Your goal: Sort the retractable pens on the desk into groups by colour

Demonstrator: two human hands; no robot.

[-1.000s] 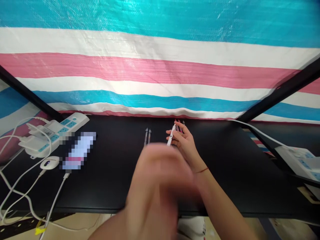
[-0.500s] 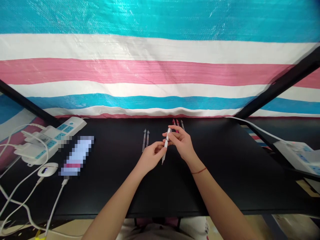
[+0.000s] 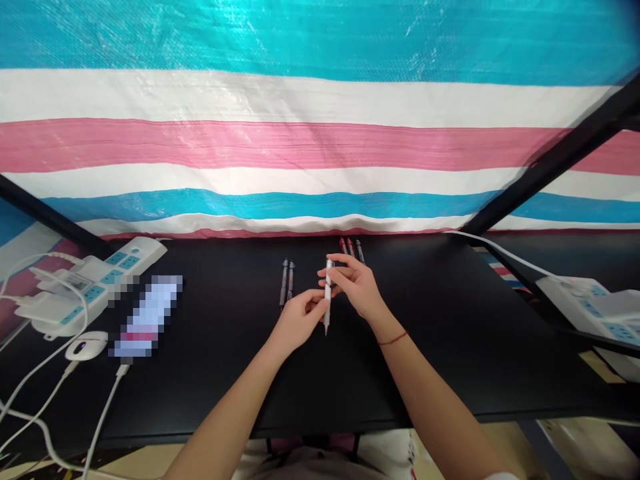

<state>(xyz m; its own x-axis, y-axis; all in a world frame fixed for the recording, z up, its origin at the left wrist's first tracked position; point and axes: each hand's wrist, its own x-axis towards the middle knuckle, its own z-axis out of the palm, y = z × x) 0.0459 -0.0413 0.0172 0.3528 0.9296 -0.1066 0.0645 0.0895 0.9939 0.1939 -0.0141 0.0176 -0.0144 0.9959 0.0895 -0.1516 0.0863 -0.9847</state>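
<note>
A white pen (image 3: 327, 288) with dark markings is held in front of me over the black desk, its tip pointing down toward me. My left hand (image 3: 301, 319) pinches its lower barrel between thumb and fingers. Higher up, my right hand (image 3: 356, 285) grips the same pen, with a fingertip at its top end. To the left of the pen lie two grey pens (image 3: 287, 280) side by side. Beyond my right hand lie red pens (image 3: 347, 247) and a dark pen (image 3: 360, 251), partly hidden by that hand.
On the left of the black desk (image 3: 215, 373) are a white power strip (image 3: 107, 283) with plugs, a small white device (image 3: 86, 346) and a pixelated phone (image 3: 150, 317) on a cable. Another power strip (image 3: 595, 310) is at right. A striped sheet (image 3: 300, 147) hangs behind.
The pen has turned more upright, still in both hands. The whole view has shifted slightly, so the things on the desk appear a little further left.
</note>
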